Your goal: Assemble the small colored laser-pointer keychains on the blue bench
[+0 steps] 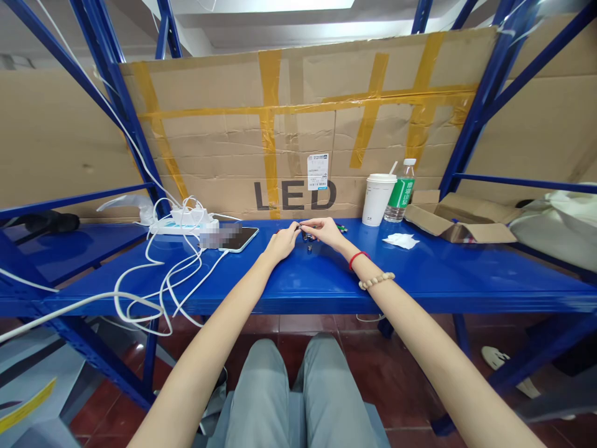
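Note:
Over the blue shelf (321,277), my left hand (282,242) and my right hand (326,231) meet at their fingertips. Both are closed in a pinch on a tiny dark piece between them, too small to name. Right under the fingers lie several small dark and metallic parts (309,247), partly covered by my hands. More small parts with green and black on them (342,229) show just beyond my right hand.
To the left are a phone (245,239), a white power strip (186,225) and tangled white cables (163,292). On the right stand a white paper cup (377,202), a water bottle (402,193), a crumpled tissue (401,241) and an open cardboard box (461,218). Taped cardboard (209,143) backs the shelf.

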`<action>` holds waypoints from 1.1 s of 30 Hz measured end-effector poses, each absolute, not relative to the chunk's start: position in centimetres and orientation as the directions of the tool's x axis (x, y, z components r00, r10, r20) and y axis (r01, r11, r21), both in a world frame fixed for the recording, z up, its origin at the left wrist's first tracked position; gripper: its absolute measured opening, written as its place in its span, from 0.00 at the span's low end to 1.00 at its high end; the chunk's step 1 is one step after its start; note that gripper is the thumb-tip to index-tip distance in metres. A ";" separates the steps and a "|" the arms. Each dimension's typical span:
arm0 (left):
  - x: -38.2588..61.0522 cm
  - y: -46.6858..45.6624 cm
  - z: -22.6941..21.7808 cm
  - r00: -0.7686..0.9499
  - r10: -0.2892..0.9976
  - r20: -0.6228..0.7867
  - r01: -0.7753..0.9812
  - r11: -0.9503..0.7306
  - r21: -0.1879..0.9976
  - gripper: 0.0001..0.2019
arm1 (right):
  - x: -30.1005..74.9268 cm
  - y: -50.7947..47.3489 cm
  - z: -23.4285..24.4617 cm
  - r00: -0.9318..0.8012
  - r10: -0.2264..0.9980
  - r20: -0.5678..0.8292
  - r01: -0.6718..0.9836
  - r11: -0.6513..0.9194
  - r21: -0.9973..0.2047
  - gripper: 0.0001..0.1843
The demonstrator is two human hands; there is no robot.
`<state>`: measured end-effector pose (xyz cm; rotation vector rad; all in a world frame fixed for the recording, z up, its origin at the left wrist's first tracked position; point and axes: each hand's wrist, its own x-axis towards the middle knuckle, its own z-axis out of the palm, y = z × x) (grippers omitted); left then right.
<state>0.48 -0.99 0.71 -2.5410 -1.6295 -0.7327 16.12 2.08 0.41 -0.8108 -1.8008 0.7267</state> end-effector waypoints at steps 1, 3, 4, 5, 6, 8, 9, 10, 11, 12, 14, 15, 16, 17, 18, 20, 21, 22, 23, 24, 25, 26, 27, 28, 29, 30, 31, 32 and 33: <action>0.5 -1.0 0.7 0.337 0.850 0.404 0.868 -0.447 0.215 0.15 | 16.1 2.1 0.4 -0.279 0.796 0.537 0.208 0.596 -0.775 0.21; 0.5 -1.0 0.7 0.334 0.852 0.403 0.871 -0.443 0.213 0.15 | 16.1 2.1 0.4 -0.271 0.798 0.538 0.224 0.596 -0.771 0.21; 0.5 -1.0 0.7 0.334 0.852 0.403 0.870 -0.443 0.214 0.15 | 16.1 2.1 0.4 -0.268 0.797 0.541 0.232 0.598 -0.767 0.21; 0.5 -1.0 0.8 0.337 0.850 0.405 0.867 -0.448 0.217 0.15 | 16.1 2.0 0.4 -0.265 0.795 0.546 0.239 0.603 -0.762 0.21; 0.5 -1.0 0.8 0.342 0.846 0.408 0.862 -0.455 0.221 0.14 | 16.1 2.0 0.4 -0.263 0.792 0.551 0.245 0.607 -0.756 0.21; 0.4 -1.0 0.8 0.349 0.838 0.420 0.852 -0.471 0.230 0.13 | 16.2 2.1 0.4 -0.256 0.788 0.560 0.253 0.613 -0.748 0.21; 0.4 -1.0 0.7 0.351 0.834 0.427 0.847 -0.476 0.234 0.13 | 16.2 2.1 0.4 -0.251 0.789 0.561 0.255 0.613 -0.748 0.21; 0.4 -0.9 0.7 0.352 0.831 0.431 0.844 -0.481 0.239 0.13 | 16.2 2.1 0.3 -0.244 0.792 0.560 0.255 0.610 -0.750 0.21; 0.4 -0.9 0.7 0.352 0.830 0.432 0.840 -0.483 0.245 0.12 | 16.2 2.1 0.3 -0.236 0.795 0.559 0.255 0.606 -0.754 0.21; 0.3 -0.9 0.7 0.350 0.830 0.435 0.838 -0.485 0.252 0.12 | 16.2 2.2 0.3 -0.227 0.798 0.559 0.253 0.602 -0.757 0.21; 0.3 -0.9 0.6 0.343 0.827 0.445 0.830 -0.488 0.268 0.12 | 16.2 2.3 0.3 -0.206 0.801 0.562 0.238 0.598 -0.765 0.21; 0.3 -0.8 0.6 0.338 0.824 0.454 0.826 -0.491 0.278 0.12 | 16.2 2.3 0.3 -0.199 0.802 0.563 0.228 0.596 -0.770 0.21; 0.3 -0.7 0.5 0.335 0.819 0.466 0.819 -0.498 0.286 0.12 | 16.3 2.3 0.3 -0.195 0.803 0.563 0.216 0.595 -0.775 0.22; 0.3 -0.6 0.4 0.334 0.810 0.482 0.810 -0.508 0.293 0.12 | 16.3 2.3 0.3 -0.193 0.804 0.562 0.205 0.593 -0.779 0.22; 0.3 -0.4 0.4 0.336 0.798 0.500 0.800 -0.522 0.295 0.12 | 16.3 2.3 0.3 -0.194 0.805 0.561 0.197 0.592 -0.782 0.22; 0.3 0.0 0.2 0.354 0.765 0.539 0.778 -0.560 0.285 0.12 | 16.4 2.3 0.3 -0.205 0.804 0.559 0.191 0.593 -0.782 0.22; 0.3 0.2 0.1 0.366 0.748 0.554 0.767 -0.580 0.275 0.12 | 16.4 2.3 0.4 -0.214 0.803 0.557 0.192 0.594 -0.781 0.23; 0.3 0.3 0.0 0.377 0.735 0.563 0.758 -0.595 0.269 0.13 | 16.4 2.2 0.4 -0.224 0.802 0.553 0.195 0.593 -0.781 0.23; 0.2 0.5 -0.1 0.388 0.728 0.566 0.749 -0.606 0.266 0.13 | 16.5 2.2 0.4 -0.234 0.802 0.550 0.197 0.593 -0.781 0.23; 0.2 0.5 -0.2 0.395 0.726 0.563 0.743 -0.612 0.269 0.13 | 16.5 2.2 0.5 -0.243 0.802 0.546 0.197 0.592 -0.781 0.23; 0.2 0.5 -0.2 0.399 0.730 0.555 0.739 -0.614 0.277 0.14 | 16.6 2.1 0.5 -0.249 0.802 0.543 0.194 0.591 -0.783 0.23; 0.1 0.5 -0.2 0.403 0.735 0.545 0.735 -0.615 0.286 0.14 | 16.6 2.1 0.6 -0.253 0.802 0.541 0.188 0.590 -0.785 0.23; 0.1 0.4 -0.2 0.408 0.741 0.534 0.731 -0.615 0.295 0.14 | 16.7 2.1 0.6 -0.258 0.801 0.540 0.178 0.589 -0.789 0.23; 0.1 0.3 -0.2 0.412 0.745 0.525 0.728 -0.615 0.301 0.14 | 16.7 2.1 0.6 -0.263 0.801 0.538 0.168 0.587 -0.792 0.23; 0.0 0.1 -0.1 0.417 0.747 0.517 0.726 -0.616 0.305 0.14 | 16.7 2.1 0.6 -0.269 0.802 0.533 0.159 0.583 -0.797 0.23; 0.0 0.0 -0.1 0.422 0.750 0.510 0.724 -0.617 0.309 0.14 | 16.8 2.2 0.5 -0.275 0.804 0.527 0.153 0.578 -0.802 0.22; -0.1 -0.2 -0.1 0.426 0.752 0.503 0.722 -0.617 0.311 0.14 | 16.8 2.2 0.5 -0.281 0.806 0.521 0.151 0.574 -0.805 0.22; -0.1 -0.3 0.0 0.429 0.755 0.496 0.722 -0.617 0.314 0.14 | 16.8 2.3 0.4 -0.288 0.807 0.516 0.154 0.571 -0.807 0.22; -0.1 -0.4 0.0 0.433 0.758 0.489 0.722 -0.616 0.316 0.14 | 16.8 2.3 0.3 -0.293 0.808 0.511 0.158 0.568 -0.808 0.22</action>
